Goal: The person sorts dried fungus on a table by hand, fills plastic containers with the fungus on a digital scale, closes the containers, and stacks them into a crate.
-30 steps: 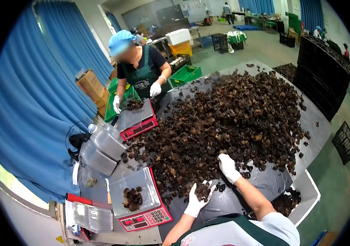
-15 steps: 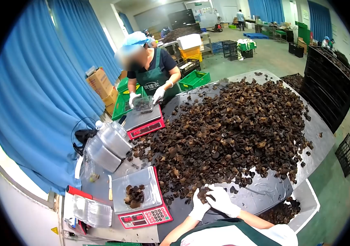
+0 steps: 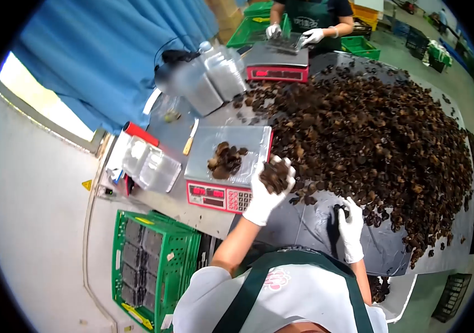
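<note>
My left hand (image 3: 267, 194), in a white glove, is closed around a clump of brown wood ear mushrooms (image 3: 275, 176), held up at the right edge of the near scale (image 3: 198, 152). On that scale's clear-covered pan lies a small heap of the mushrooms (image 3: 227, 160); its red display is lit but unreadable. My right hand (image 3: 351, 230), gloved too, is low over the dark table sheet (image 3: 314, 227). Its fingers curl near the thumb, with a small dark mushroom piece (image 3: 342, 210) seemingly between them. The large mushroom pile (image 3: 376, 133) spreads just beyond.
Clear plastic containers (image 3: 151, 164) and a yellow-handled knife (image 3: 190, 137) lie left of the scale. Across the table, a co-worker's gloved hands (image 3: 312, 36) hold a clear box over a second scale (image 3: 277, 72). A green crate (image 3: 184, 244) stands below left; a white bin (image 3: 403, 294) is below right.
My view has turned downward and left. My hands, together on a clump before, are now apart: the left has carried mushrooms to the scale's side, the right stays over the table.
</note>
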